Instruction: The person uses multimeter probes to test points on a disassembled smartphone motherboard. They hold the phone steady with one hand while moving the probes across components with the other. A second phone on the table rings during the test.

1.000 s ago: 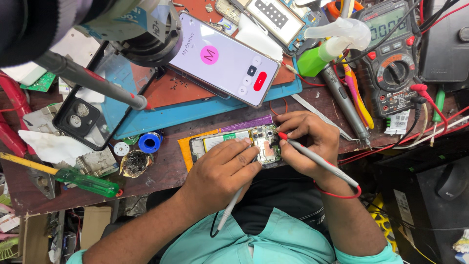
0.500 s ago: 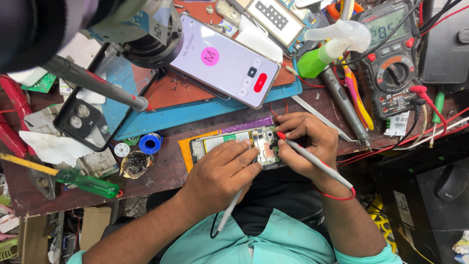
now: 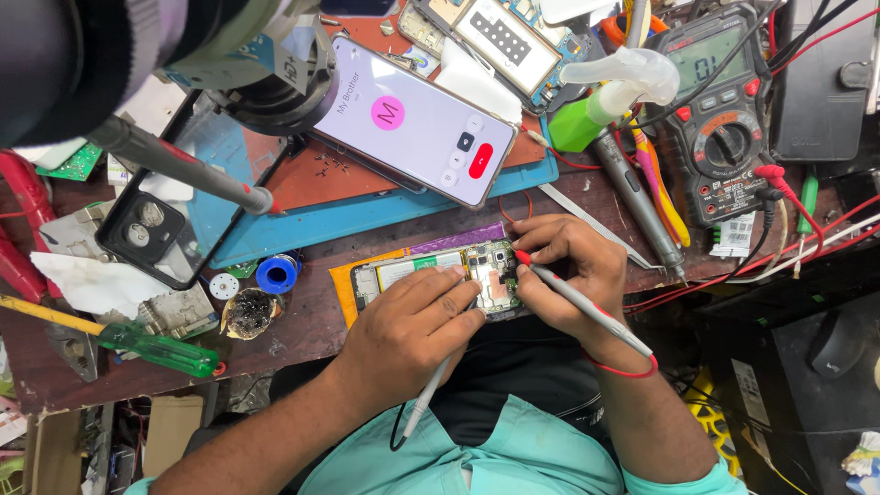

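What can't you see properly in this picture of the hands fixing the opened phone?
- Head view: the left hand covers the tip of its grey probe, so its contact point is hidden.
- Head view: both hands, left and right hand, hide part of the opened phone.
- Head view: the phone's board parts are too small to tell apart.
- Head view: the microscope is blurred and cut off by the top edge.

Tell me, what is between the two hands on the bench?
In the head view, the opened phone with its bare green circuit board lies between the left hand and right hand, both holding thin grey probes against it.
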Tool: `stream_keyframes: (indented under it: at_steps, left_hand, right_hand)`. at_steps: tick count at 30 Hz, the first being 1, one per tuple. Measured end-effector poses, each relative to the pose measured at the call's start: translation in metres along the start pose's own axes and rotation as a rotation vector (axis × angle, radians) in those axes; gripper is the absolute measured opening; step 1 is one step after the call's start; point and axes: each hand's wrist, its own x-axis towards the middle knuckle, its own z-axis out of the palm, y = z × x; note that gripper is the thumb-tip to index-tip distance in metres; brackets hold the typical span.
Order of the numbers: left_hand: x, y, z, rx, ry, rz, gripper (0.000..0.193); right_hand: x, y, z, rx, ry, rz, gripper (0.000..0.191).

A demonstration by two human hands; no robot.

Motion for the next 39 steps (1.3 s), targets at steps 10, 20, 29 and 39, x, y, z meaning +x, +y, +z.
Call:
stream_keyframes:
  at_steps: [10, 20, 29, 39]
  left_hand:
    - [-0.0022, 0.0005, 0.0013, 0.006, 0.007, 0.004, 0.018]
    - [-0.0014, 0.0023, 0.0018, 0.013, 0.009, 0.011, 0.018]
    - [-0.0012, 0.0018, 0.0019, 0.012, 0.009, 0.008, 0.018]
    - [-0.0018, 0.001, 0.0022, 0.011, 0.002, 0.005, 0.019]
  right_hand:
    - [-0.0058, 0.0037, -0.0059, 0.179, 0.039, 0.087, 0.016]
    - [-0.0068, 0.0083, -0.0067, 0.11, 0.0, 0.018, 0.017]
    - [-0.0042, 0.0054, -0.0043, 0.07, -0.003, -0.003, 0.019]
    - [-0.0044, 0.0053, -0.0038, 0.059, 0.008, -0.008, 0.019]
